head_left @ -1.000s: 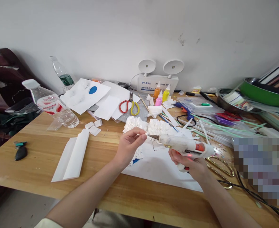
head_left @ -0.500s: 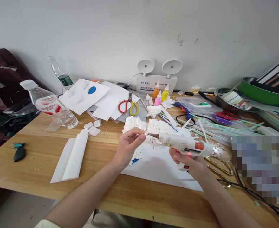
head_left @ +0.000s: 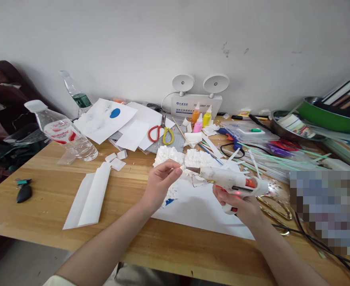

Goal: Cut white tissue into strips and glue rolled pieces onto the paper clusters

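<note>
My right hand (head_left: 236,200) is wrapped round the handle of a white hot glue gun (head_left: 227,178), its nozzle pointing left and a small red light glowing on its side. My left hand (head_left: 163,180) pinches a small white piece of paper (head_left: 182,167) right at the nozzle's tip; whether the two touch I cannot tell. Beneath both hands lies a large white sheet (head_left: 205,214), with clusters of white paper bits (head_left: 198,158) on it and a patch of blue (head_left: 169,201) partly hidden by the left hand.
A folded white paper (head_left: 90,196) and small paper pieces (head_left: 116,160) lie left. Behind are scissors (head_left: 164,133), small paint bottles (head_left: 198,125) and a blue glue gun (head_left: 230,135). A water bottle (head_left: 64,133) stands left; gold-handled scissors (head_left: 275,208) and black cables (head_left: 318,240) lie right.
Almost nothing differs. The glue gun sits very slightly further right, while the left hand keeps its pinch at the nozzle.
</note>
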Demonstrator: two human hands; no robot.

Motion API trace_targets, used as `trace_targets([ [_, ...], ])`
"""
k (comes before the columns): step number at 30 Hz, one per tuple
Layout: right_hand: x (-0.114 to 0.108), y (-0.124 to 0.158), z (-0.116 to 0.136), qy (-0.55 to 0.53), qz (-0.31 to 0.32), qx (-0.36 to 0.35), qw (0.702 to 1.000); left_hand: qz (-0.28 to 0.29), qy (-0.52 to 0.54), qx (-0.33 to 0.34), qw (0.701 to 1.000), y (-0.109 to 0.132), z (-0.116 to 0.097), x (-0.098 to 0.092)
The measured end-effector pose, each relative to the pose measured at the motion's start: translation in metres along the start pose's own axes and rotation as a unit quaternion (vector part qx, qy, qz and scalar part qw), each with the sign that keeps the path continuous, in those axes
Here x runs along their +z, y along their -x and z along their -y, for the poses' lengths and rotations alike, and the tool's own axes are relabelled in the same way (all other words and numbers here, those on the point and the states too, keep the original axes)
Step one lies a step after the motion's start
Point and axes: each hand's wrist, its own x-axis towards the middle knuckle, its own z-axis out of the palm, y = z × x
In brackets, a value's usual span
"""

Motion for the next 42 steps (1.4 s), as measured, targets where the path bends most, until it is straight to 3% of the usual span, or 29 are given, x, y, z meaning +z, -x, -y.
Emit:
trace_targets([
  [14, 0.002, 0.0, -0.001, -0.007, 0.007, -0.035, 0.999, -0.013, 0.004, 0.0, 1.0, 0.0, 0.001, 0.001],
  [22, 0.002, 0.001, 0.0, 0.01, -0.014, -0.012, 1.0, -0.009, 0.003, 0.003, 1.0, -0.001, 0.001, 0.001],
  [28, 0.0, -0.002, 0.002, 0.046, -0.049, 0.029, 0.997, -0.006, -0.005, 0.015, 1.0, 0.0, 0.002, -0.001],
  [31, -0.004, -0.007, 0.005, 0.084, -0.096, 0.011, 0.992, -0.006, -0.006, 0.028, 1.0, 0.0, 0.001, -0.002],
  [34, -0.014, -0.017, 0.004, 0.118, -0.193, -0.025, 0.974, -0.01, -0.007, 0.035, 0.999, -0.002, 0.001, -0.003],
  [38, -0.04, -0.039, -0.005, 0.19, -0.347, -0.03, 0.918, -0.019, -0.023, 0.051, 0.998, -0.003, 0.0, -0.006],
  [40, -0.056, -0.054, -0.01, 0.277, -0.368, -0.008, 0.888, -0.023, -0.034, 0.06, 0.997, -0.003, -0.001, -0.006],
  [42, -0.069, -0.07, -0.014, 0.413, -0.349, 0.024, 0.841, -0.025, -0.043, 0.062, 0.997, -0.003, -0.003, -0.006],
])
